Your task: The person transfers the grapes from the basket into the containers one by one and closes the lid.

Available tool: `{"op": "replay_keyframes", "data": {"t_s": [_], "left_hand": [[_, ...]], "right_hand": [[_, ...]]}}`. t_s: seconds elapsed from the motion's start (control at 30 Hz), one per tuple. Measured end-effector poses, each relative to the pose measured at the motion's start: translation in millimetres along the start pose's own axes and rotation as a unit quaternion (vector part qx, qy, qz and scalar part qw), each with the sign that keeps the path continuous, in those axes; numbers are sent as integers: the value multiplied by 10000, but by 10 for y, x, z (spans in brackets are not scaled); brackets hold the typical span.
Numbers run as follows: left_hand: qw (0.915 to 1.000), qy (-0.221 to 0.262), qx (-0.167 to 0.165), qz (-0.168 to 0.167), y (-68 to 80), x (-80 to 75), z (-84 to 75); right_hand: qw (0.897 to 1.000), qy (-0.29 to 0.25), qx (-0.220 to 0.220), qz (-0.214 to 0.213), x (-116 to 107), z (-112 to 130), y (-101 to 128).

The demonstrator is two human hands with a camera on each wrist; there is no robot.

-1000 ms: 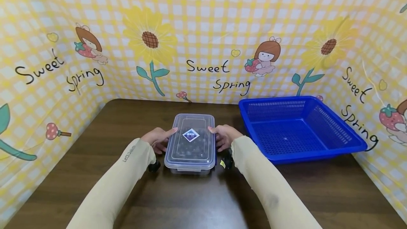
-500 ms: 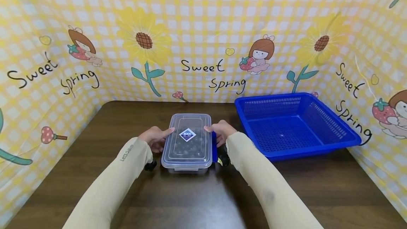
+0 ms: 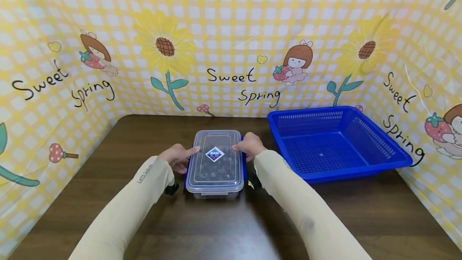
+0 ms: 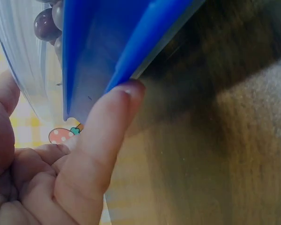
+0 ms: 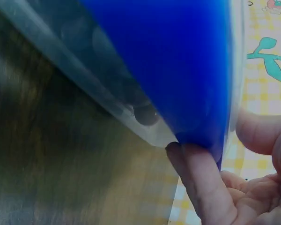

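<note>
A clear lidded box (image 3: 215, 159) with dark round balls (image 4: 44, 23) inside stands on the brown table (image 3: 223, 228). My left hand (image 3: 187, 157) holds its left side: the thumb lies on the lid and a fingertip (image 4: 117, 103) presses under the blue side latch (image 4: 103, 42). My right hand (image 3: 242, 151) holds the right side the same way. There a finger (image 5: 201, 183) sits under the other blue latch (image 5: 178, 61), which stands out from the box wall.
An empty blue mesh basket (image 3: 346, 171) stands close to the right of the box. Yellow patterned screens wall in the table at the back and on both sides. Small black wrist cameras (image 3: 171, 189) hang beside the box's front corners.
The blue latches have swung out from the box's sides, first the right one, then the left. Both hands have stayed at the box's sides.
</note>
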State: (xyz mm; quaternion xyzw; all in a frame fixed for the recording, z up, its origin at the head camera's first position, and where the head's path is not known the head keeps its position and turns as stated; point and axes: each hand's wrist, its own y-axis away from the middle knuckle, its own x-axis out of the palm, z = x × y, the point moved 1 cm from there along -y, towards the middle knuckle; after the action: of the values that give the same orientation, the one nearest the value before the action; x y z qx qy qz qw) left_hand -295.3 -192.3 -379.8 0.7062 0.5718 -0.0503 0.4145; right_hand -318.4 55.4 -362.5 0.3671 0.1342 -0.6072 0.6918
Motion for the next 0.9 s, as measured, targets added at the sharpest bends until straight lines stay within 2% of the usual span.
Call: {"op": "replay_keyframes", "data": {"t_s": [0.27,0.53,0.73,0.8,0.9], "left_hand": [[9999,103,89,36,18,6,-29],[9999,-3,-4,119,15,22,5],[9997,132,86,176,-2,18,-7],[9996,174,119,168,-9,19,2],[9998,101,114,151,1,29,29]], "right_hand": [[9978,541,-354,-158,15,78,22],[9964,770,-354,-80,42,118,108],[9910,1193,-589,-158,32,143,87],[9924,1101,-537,-112,37,142,74],[9954,876,-348,187,76,131,64]]}}
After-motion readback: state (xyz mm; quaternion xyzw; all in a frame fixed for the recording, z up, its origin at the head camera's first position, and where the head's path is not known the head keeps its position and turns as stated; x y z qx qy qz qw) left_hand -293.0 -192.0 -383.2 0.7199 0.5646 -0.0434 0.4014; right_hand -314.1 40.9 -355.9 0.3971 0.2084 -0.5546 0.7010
